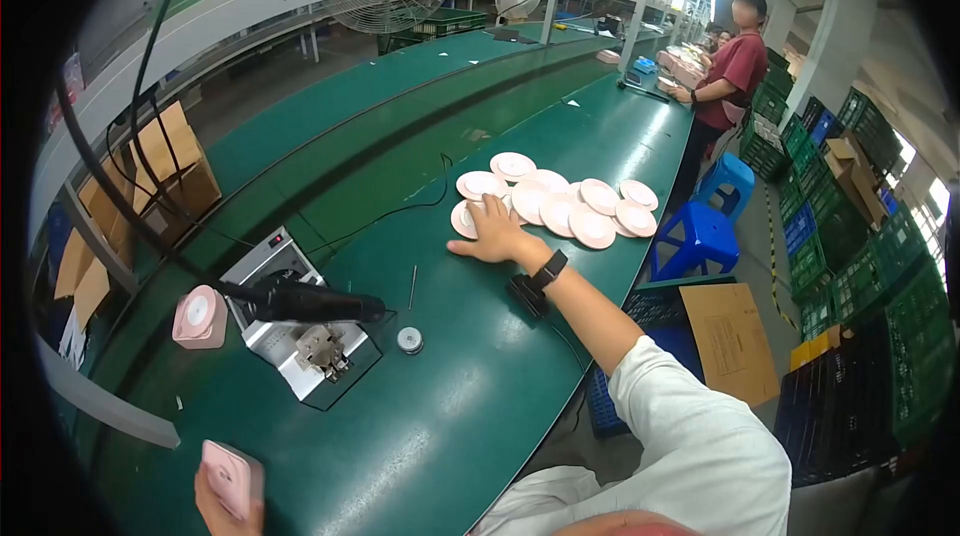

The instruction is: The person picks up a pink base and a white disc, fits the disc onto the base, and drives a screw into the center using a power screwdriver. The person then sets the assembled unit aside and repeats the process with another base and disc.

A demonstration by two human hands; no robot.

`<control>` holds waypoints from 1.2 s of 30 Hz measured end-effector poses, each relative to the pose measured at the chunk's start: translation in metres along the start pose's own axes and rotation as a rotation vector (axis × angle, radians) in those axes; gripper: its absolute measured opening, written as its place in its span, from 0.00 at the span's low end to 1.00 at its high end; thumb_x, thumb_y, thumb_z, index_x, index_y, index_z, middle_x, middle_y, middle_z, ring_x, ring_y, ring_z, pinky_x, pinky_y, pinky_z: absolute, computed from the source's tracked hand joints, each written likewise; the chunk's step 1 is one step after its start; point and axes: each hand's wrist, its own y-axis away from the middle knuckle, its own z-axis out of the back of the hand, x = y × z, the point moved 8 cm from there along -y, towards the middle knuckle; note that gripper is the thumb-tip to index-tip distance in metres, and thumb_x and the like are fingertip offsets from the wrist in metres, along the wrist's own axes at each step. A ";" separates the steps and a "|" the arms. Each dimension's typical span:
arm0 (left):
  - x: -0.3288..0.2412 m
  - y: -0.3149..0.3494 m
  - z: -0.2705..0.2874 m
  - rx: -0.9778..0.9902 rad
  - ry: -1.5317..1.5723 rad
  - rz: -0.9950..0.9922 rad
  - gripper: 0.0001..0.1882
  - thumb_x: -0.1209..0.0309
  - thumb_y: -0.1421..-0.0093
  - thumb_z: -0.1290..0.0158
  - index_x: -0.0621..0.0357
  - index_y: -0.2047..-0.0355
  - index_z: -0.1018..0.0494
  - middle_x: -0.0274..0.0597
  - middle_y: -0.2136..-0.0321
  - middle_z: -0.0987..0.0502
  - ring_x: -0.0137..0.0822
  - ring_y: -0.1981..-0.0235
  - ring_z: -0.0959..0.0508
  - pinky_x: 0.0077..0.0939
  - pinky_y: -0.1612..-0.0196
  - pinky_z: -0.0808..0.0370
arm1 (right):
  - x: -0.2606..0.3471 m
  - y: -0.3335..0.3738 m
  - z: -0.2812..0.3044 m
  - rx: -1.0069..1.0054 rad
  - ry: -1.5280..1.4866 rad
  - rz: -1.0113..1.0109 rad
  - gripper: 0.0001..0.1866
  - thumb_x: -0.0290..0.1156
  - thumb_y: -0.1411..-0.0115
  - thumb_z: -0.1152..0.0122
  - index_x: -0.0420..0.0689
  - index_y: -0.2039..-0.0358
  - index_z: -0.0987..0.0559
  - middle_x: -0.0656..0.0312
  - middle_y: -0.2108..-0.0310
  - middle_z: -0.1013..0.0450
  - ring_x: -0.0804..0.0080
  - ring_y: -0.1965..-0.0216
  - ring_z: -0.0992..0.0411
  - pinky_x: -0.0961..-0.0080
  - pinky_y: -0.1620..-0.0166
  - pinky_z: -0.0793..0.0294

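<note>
At the lower left my left hand (226, 514) is closed round a pink, rounded-square plastic housing (230, 479), tilted with its recessed face up. My right arm reaches far across the green bench. My right hand (492, 236), with a black band at its wrist, is spread over the left end of a group of pale pink round discs (592, 227). Its fingertips lie over the leftmost disc (461, 220); whether they press on it, I cannot tell. Several discs overlap one another, and some show a white centre.
A silver bench machine (300, 321) stands at left, a black screwdriver-like tool (315, 303) hanging over it. Beside it are a pink housing with a disc (199, 317) and a metal spool (410, 340). A co-worker (733, 76) stands far right near blue stools (697, 241).
</note>
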 end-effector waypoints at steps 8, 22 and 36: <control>-0.172 -0.016 -0.045 0.448 0.182 -0.158 0.56 0.68 0.62 0.28 0.66 0.32 0.40 0.61 0.34 0.36 0.61 0.32 0.38 0.48 0.29 0.40 | 0.002 0.013 0.014 -0.347 -0.174 0.326 0.32 0.55 0.39 0.33 0.37 0.48 0.21 0.43 0.41 0.29 0.44 0.39 0.31 0.51 0.40 0.28; -0.207 -0.035 -0.095 0.126 0.508 -0.399 0.48 0.65 0.61 0.24 0.63 0.38 0.32 0.58 0.36 0.34 0.61 0.36 0.34 0.51 0.33 0.34 | 0.092 0.141 0.106 -0.442 -0.775 0.337 0.20 0.33 0.26 0.45 0.36 0.76 0.27 0.74 0.77 0.35 0.87 0.72 0.41 0.78 0.72 0.43; -0.209 -0.038 -0.101 0.161 0.494 -0.358 0.52 0.66 0.62 0.23 0.64 0.36 0.35 0.60 0.35 0.35 0.62 0.35 0.35 0.51 0.33 0.35 | 0.223 0.210 -0.014 0.115 -0.574 0.568 0.29 0.39 0.34 0.35 0.37 0.37 0.26 0.53 0.79 0.22 0.64 0.80 0.23 0.69 0.73 0.23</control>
